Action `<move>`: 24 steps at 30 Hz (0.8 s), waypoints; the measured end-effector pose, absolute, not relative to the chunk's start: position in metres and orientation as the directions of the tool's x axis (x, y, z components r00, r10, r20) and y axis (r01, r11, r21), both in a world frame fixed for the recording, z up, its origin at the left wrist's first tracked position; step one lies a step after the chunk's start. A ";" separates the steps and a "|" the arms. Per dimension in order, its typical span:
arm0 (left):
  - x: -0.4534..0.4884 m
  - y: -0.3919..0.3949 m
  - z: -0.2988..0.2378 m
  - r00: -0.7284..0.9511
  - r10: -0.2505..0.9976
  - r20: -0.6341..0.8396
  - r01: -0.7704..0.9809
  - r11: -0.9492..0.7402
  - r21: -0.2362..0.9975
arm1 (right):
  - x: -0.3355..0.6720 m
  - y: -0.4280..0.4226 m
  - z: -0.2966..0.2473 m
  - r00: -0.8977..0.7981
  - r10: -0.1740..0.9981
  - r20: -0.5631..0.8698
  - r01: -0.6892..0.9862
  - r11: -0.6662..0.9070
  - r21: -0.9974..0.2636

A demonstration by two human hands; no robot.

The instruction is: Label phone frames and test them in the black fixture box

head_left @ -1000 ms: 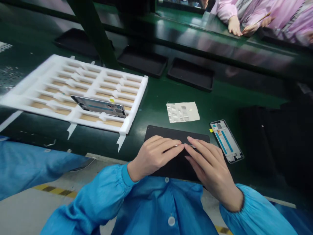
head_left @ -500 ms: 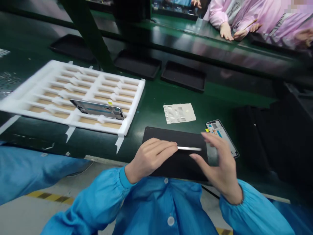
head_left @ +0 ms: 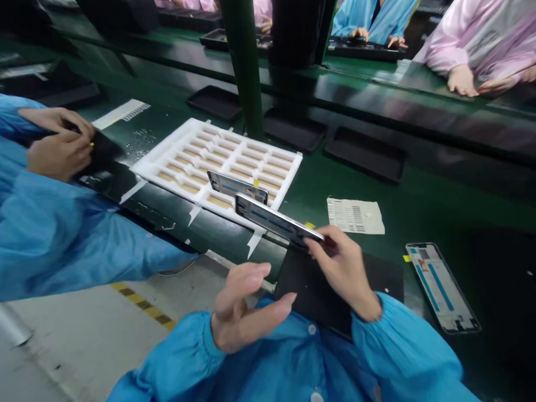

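Between mat (head_left: pixel 304 290) and tray (head_left: pixel 294 174), the held frame (head_left: pixel 272 220) is up on its long edge, right hand (head_left: pixel 341 265) pinching its right end. Change from half a second back: left hand (head_left: pixel 243 312) had it over the mat; now that hand is off, thumb and fingers apart, nothing in it, near the mat's left side. So handover's done and the part is out toward the tray, its left end overlapping the tray's near right corner in view; can't tell if they touch. Slotted frame (head_left: pixel 234 187) stands in the tray just beyond, unmoved. Flat frame (head_left: pixel 444 293) lies right of the mat, also unmoved.
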State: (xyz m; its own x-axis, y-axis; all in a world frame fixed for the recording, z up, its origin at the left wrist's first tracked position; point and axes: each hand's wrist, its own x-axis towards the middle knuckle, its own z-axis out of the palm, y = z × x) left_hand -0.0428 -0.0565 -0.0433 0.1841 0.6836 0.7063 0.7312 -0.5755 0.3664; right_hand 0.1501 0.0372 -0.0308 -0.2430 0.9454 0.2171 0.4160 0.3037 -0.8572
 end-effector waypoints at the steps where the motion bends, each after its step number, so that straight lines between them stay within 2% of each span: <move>1: -0.044 -0.062 -0.048 0.155 0.653 0.741 0.739 -0.574 0.351 | 0.133 0.047 -0.031 -0.258 0.939 0.227 0.398 0.317 -0.861; 3: -0.043 -0.067 -0.054 0.094 0.573 0.814 0.731 -0.595 0.334 | 0.101 0.066 -0.033 -0.303 0.917 0.259 0.396 0.368 -0.841; 6: -0.040 -0.066 -0.053 0.048 0.591 0.806 0.722 -0.578 0.380 | 0.064 0.087 -0.036 -0.372 0.883 0.286 0.409 0.433 -0.803; 11: -0.045 -0.062 -0.044 0.025 0.597 0.802 0.737 -0.553 0.389 | 0.038 0.099 -0.047 -0.405 0.866 0.293 0.414 0.459 -0.786; 18: -0.044 -0.057 -0.048 0.057 0.614 0.787 0.694 -0.591 0.411 | 0.066 0.069 -0.036 -0.374 0.865 0.334 0.442 0.483 -0.756; 20: -0.041 -0.051 -0.052 0.066 0.616 0.785 0.654 -0.621 0.432 | 0.104 0.056 -0.017 -0.337 0.850 0.404 0.481 0.525 -0.703; 22: -0.034 -0.043 -0.056 0.055 0.616 0.786 0.610 -0.644 0.462 | 0.163 0.041 0.007 -0.221 0.841 0.494 0.597 0.517 -0.614; 24: -0.022 -0.033 -0.058 0.048 0.619 0.784 0.565 -0.664 0.490 | 0.240 0.024 0.033 -0.004 0.831 0.557 0.800 0.337 -0.496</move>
State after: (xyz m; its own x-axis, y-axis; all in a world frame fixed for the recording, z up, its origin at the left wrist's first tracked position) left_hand -0.0224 -0.0334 -0.0580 0.0477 0.6187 0.7842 0.5646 -0.6644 0.4898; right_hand 0.2404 0.0240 0.0333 -0.0043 0.8307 0.5567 0.8001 0.3368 -0.4965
